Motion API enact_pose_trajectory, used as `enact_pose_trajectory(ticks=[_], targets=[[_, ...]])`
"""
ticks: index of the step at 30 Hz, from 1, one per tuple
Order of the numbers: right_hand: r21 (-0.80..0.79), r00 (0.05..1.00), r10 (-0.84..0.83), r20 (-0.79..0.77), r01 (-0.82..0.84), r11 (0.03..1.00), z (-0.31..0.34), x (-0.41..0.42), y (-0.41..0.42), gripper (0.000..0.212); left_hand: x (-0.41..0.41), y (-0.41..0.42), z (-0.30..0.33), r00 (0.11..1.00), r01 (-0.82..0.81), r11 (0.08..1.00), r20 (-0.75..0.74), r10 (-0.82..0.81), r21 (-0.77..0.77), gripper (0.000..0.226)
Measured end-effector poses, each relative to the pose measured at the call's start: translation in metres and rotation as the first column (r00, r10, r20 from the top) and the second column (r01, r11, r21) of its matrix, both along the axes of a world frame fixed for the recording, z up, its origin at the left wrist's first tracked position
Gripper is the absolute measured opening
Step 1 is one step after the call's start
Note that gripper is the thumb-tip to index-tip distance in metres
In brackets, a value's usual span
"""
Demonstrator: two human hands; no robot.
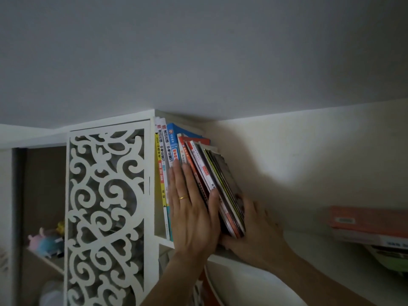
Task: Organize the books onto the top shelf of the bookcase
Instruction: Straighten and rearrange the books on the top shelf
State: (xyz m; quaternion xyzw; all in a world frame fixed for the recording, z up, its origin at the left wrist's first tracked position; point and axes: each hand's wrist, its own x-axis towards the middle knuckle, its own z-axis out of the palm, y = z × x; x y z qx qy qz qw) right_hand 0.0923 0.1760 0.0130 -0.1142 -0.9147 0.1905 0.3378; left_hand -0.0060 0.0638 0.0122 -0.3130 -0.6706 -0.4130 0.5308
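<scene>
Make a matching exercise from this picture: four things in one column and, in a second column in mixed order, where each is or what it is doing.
Things
1. left hand
2. right hand
3. plush toys
4. blue book

Places or states
A. upright among the shelved books
B. lower shelf, left of the carved white panel
C. flat against the book spines, wearing a gold ring
D. gripping the leaning stack of thin books at its bottom right

Pairs: 1-C, 2-D, 3-B, 4-A
</scene>
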Motion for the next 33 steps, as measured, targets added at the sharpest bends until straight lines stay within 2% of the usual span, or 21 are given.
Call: enact_pose_trajectory(ticks=[2, 4, 6, 10, 12, 14, 16, 17, 19, 21, 25, 27, 30, 33], targets=[[0.060, 0.999, 0.010, -0.040, -0.007, 0.998, 0.002, -0.007, 0.001, 0.105, -0.002, 0.009, 0.005, 0.999, 0.031, 0.998, -0.039, -0.029, 0.055, 0.072], [0.096, 0.992, 0.067, -0.110, -0.056, 0.994, 0.004, -0.017, 0.002, 0.091, -0.003, 0.015, 0.010, 0.998, 0.055, 0.993, -0.044, -0.051, 0.103, 0.072], [0.094, 0.981, 0.117, -0.154, -0.104, 0.990, 0.006, -0.027, 0.002, 0.088, -0.014, 0.012, 0.010, 0.999, 0.017, 0.997, -0.038, -0.014, 0.070, 0.069], [-0.028, 0.971, 0.174, -0.163, -0.181, 0.983, 0.007, -0.043, 0.000, 0.116, -0.044, -0.006, 0.002, 0.955, -0.253, 0.952, -0.203, 0.216, -0.174, 0.059], [-0.097, 0.976, 0.211, -0.050, -0.215, 0.972, 0.009, -0.043, 0.010, 0.137, -0.036, -0.010, 0.004, 0.966, -0.228, 0.961, -0.156, 0.204, -0.159, 0.069], [-0.156, 0.934, 0.350, 0.072, -0.336, 0.929, 0.013, -0.031, 0.020, 0.147, -0.025, -0.015, 0.006, 0.968, -0.221, 0.966, -0.155, 0.200, -0.133, 0.071], [-0.162, 0.866, 0.488, 0.111, -0.468, 0.869, 0.018, -0.013, 0.029, 0.137, -0.022, -0.019, 0.000, 0.966, -0.175, 0.963, -0.226, 0.127, -0.204, 0.065], [-0.131, 0.857, 0.500, 0.122, -0.486, 0.864, 0.019, -0.004, 0.034, 0.127, -0.023, -0.020, -0.003, 0.964, -0.142, 0.957, -0.254, 0.077, -0.253, 0.064], [-0.117, 0.879, 0.468, 0.093, -0.457, 0.882, 0.019, 0.005, 0.038, 0.117, -0.024, -0.020, -0.006, 0.963, -0.127, 0.935, -0.269, 0.035, -0.332, 0.065], [-0.127, 0.902, 0.430, 0.039, -0.422, 0.898, 0.018, -0.002, 0.033, 0.116, -0.028, -0.020, -0.005, 0.960, -0.169, 0.916, -0.271, 0.069, -0.363, 0.066], [-0.127, 0.877, 0.471, -0.099, -0.480, 0.868, 0.012, -0.041, 0.005, 0.115, -0.044, -0.031, 0.001, 0.962, -0.141, 0.917, -0.269, 0.038, -0.374, 0.062], [-0.149, 0.874, 0.471, -0.118, -0.484, 0.862, 0.012, -0.051, 0.002, 0.117, -0.050, -0.039, 0.001, 0.960, -0.124, 0.915, -0.279, 0.014, -0.384, 0.062], [-0.185, 0.881, 0.460, -0.108, -0.473, 0.862, 0.018, -0.044, 0.003, 0.093, -0.050, -0.043, 0.002, 0.961, -0.068, 0.915, -0.271, -0.046, -0.397, 0.060], [-0.105, 0.870, 0.432, -0.238, -0.466, 0.879, 0.026, -0.034, -0.008, 0.095, -0.044, -0.039, 0.003, 0.972, 0.010, 0.938, -0.218, -0.091, -0.346, 0.058]])
